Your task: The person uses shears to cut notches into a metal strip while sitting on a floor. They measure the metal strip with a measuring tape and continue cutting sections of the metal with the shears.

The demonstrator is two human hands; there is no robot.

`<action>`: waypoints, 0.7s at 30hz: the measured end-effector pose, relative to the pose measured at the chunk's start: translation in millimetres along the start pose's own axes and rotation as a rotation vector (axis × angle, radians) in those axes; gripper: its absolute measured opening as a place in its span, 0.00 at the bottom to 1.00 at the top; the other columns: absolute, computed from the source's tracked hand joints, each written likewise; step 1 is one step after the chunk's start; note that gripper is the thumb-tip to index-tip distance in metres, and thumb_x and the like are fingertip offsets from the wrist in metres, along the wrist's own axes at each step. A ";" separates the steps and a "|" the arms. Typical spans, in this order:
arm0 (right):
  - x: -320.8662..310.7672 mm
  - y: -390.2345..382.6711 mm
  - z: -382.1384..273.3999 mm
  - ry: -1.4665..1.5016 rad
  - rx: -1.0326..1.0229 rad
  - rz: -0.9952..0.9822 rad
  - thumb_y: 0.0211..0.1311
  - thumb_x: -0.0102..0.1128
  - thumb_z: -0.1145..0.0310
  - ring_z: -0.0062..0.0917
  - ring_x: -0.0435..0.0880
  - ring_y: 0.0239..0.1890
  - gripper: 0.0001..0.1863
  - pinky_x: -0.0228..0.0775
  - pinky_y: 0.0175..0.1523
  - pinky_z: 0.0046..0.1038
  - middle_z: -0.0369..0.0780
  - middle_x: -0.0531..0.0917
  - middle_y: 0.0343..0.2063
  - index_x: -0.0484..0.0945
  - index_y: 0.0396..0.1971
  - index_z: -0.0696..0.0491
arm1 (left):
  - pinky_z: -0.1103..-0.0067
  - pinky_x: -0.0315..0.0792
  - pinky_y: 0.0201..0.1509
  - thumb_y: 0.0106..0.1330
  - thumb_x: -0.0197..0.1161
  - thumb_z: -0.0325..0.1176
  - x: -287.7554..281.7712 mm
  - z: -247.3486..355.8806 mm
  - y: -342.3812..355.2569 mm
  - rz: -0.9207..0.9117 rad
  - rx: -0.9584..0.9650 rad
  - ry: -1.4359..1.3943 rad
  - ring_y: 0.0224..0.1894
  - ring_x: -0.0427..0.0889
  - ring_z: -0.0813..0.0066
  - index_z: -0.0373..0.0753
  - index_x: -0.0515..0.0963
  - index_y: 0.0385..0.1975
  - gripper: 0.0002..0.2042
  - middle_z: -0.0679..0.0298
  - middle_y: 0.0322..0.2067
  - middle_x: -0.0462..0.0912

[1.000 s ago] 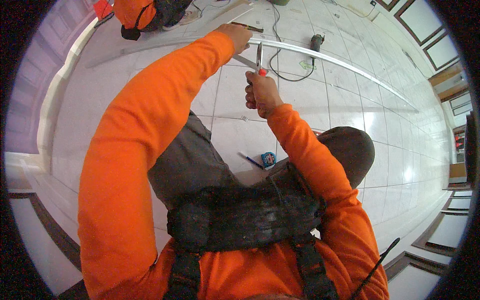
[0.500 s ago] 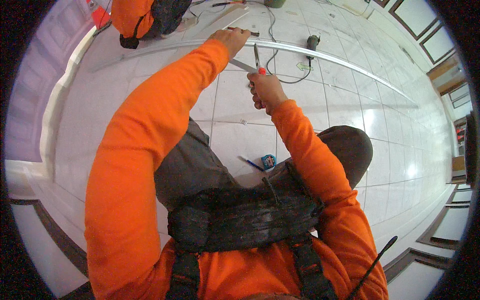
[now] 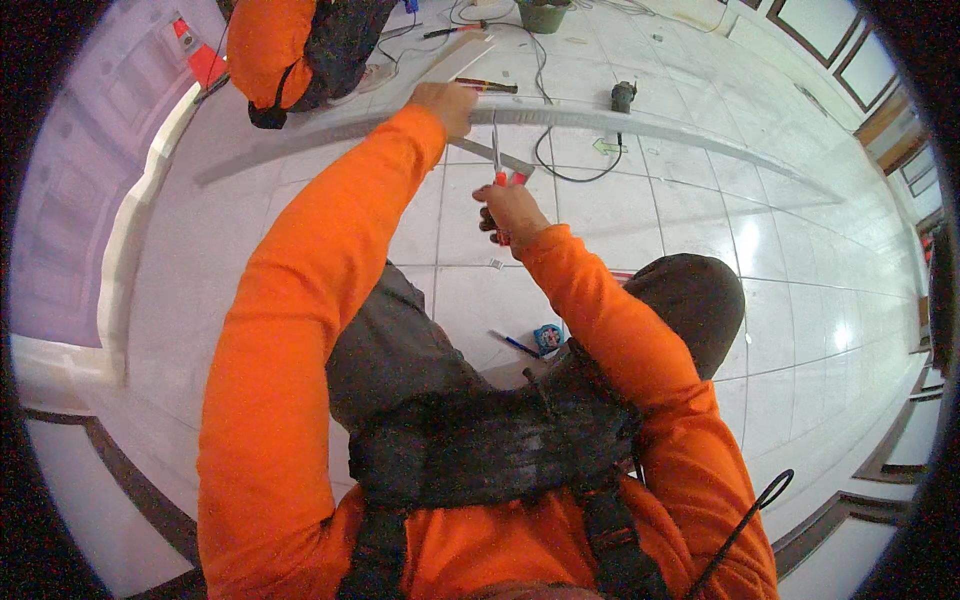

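My left hand (image 3: 445,107) is closed on a long, thin silvery metal strip (image 3: 590,115) that crosses the floor in front of me. To its right, my right hand (image 3: 512,216) is wrapped round the red handles of a pair of snips (image 3: 498,165). Their blades point away from me and reach the near edge of the strip; whether they bite into it I cannot tell. Close by the blades, a flat grey metal piece (image 3: 515,164) slants from under my left hand toward the snips.
A blue tape measure (image 3: 547,338) and a pen (image 3: 520,346) lie between my legs. Past the strip are a corded power tool (image 3: 622,97), a slim dark tool (image 3: 487,87) and a bucket (image 3: 543,15). Another person in an orange sleeve (image 3: 262,50) crouches far left, near a traffic cone (image 3: 196,50).
My right hand and the snips have drawn a little toward me and left, and its fingers sit looser on the handles. The view has shifted slightly. My left hand stays on the strip.
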State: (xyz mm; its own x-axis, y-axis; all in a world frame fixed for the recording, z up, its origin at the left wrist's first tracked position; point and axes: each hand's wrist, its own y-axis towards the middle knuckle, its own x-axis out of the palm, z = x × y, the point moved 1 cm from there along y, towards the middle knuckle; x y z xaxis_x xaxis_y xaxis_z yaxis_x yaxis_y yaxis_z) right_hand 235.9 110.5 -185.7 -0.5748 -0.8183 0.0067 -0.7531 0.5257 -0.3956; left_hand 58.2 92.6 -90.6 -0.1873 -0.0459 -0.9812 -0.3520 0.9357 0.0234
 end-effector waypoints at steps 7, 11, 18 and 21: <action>-16.1 -8.9 9.0 -0.117 0.010 0.096 0.54 0.58 0.60 0.20 0.67 0.16 0.11 0.55 0.18 0.26 0.36 0.73 0.20 0.71 0.25 0.52 | 0.58 0.74 0.48 0.49 0.66 0.53 -42.4 2.3 -1.2 0.146 -0.076 -0.090 0.41 0.83 0.51 0.50 0.78 0.48 0.26 0.54 0.37 0.84; -19.2 -14.5 -5.4 0.057 -0.022 0.050 0.54 0.58 0.61 0.21 0.70 0.18 0.11 0.56 0.18 0.26 0.35 0.73 0.20 0.71 0.25 0.53 | 0.58 0.73 0.48 0.49 0.65 0.57 -39.0 -5.7 -12.5 0.184 -0.057 -0.074 0.41 0.83 0.51 0.50 0.79 0.47 0.27 0.54 0.37 0.84; -22.1 -17.7 -27.2 0.060 -0.037 0.034 0.55 0.57 0.62 0.21 0.72 0.19 0.11 0.60 0.18 0.26 0.35 0.73 0.19 0.71 0.26 0.54 | 0.58 0.74 0.49 0.53 0.65 0.52 -41.4 1.9 -16.1 0.089 -0.035 -0.006 0.42 0.82 0.50 0.48 0.76 0.48 0.23 0.52 0.38 0.83; -21.3 -20.0 -31.0 -0.001 -0.039 0.056 0.55 0.57 0.63 0.21 0.71 0.17 0.10 0.59 0.18 0.26 0.35 0.72 0.18 0.70 0.25 0.54 | 0.59 0.75 0.48 0.54 0.65 0.48 -43.0 5.1 -17.7 0.127 -0.054 0.011 0.41 0.82 0.50 0.47 0.75 0.49 0.23 0.51 0.38 0.83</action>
State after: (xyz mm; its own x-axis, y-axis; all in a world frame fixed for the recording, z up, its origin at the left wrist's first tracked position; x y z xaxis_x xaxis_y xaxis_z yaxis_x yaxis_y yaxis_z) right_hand 253.3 124.6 -149.5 -0.6160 -0.7876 -0.0151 -0.7316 0.5791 -0.3596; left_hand 77.1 79.8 -49.7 -0.2436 0.0678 -0.9675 -0.3740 0.9138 0.1582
